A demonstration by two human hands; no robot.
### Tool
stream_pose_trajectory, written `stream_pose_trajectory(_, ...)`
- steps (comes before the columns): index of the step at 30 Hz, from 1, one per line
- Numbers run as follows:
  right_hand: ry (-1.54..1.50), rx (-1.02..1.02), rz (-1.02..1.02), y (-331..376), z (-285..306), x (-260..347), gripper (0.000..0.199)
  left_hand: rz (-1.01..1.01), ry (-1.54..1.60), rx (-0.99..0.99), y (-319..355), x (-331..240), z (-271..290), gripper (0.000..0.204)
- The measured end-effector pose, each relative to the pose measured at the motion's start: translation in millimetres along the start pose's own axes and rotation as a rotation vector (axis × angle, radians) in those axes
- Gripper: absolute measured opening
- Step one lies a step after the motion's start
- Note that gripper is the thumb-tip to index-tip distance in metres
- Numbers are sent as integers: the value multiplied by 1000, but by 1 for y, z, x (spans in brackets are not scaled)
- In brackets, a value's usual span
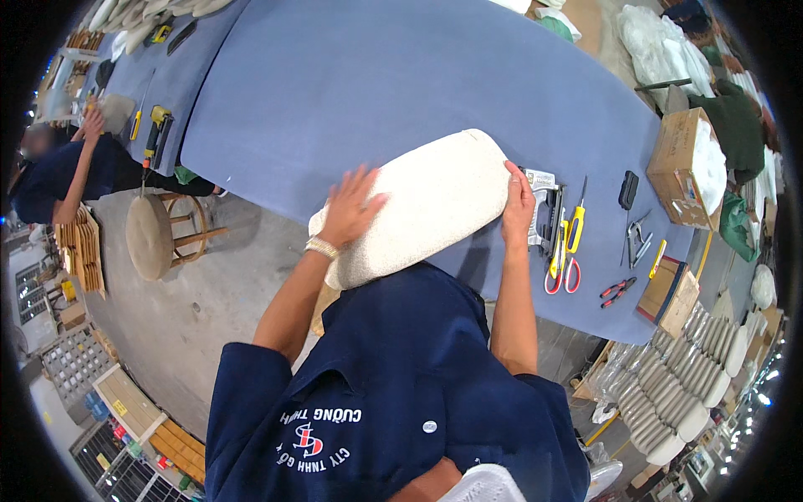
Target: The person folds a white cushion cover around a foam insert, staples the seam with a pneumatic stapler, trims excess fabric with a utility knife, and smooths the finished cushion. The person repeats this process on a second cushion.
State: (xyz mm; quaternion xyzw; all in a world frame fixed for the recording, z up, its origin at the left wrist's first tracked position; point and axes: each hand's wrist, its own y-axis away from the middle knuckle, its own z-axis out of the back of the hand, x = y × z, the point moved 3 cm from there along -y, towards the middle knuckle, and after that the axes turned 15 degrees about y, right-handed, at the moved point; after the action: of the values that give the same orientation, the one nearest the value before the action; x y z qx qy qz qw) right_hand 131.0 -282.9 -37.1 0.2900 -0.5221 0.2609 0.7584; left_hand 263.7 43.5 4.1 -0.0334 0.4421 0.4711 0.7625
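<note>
A cream upholstered cushion pad [427, 205], long with rounded corners, is held tilted in front of my body at the near edge of the blue table. My left hand [353, 209] lies flat on its left part, fingers spread and slightly blurred. At the pad's right end, my right hand [519, 201] grips the edge, with the thumb on the top face and the fingers partly hidden. Just right of that hand lie a silver staple gun [545, 209], a yellow-handled screwdriver [575, 230] and red-handled scissors [562, 272].
The blue-covered table [376, 75] stretches ahead. Pliers [619, 291], a black block [628, 190] and a yellow cutter [658, 258] lie farther right, before a cardboard box [682, 167]. A round stool [152, 237] stands left, near another person [75, 180]. Stacked pads [669, 402] are at the right.
</note>
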Motion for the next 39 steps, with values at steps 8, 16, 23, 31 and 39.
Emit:
stream_pose_trajectory(8, -198, 196, -378, -10, 4, -2, 51, 880, 1052, -390, 153, 114, -4, 66)
stream_pose_trajectory(16, -167, 457, -398, 111, 27, -33, 52, -16, 1035, -828, 87, 19, 115, 70)
stream_pose_trajectory(23, 79, 873, -269, 149, -27, 29, 36, -199, 617, -635, -27, -83, 31, 103)
stream_pose_trajectory(31, 397, 515, 206, 64, -14, 68, 37, -93, 472, -363, -5, -133, 37, 94)
stream_pose_trajectory(39, 63, 189, 206, -17, -23, 122, 55, -71, 247, -67, 7, -145, -5, 106)
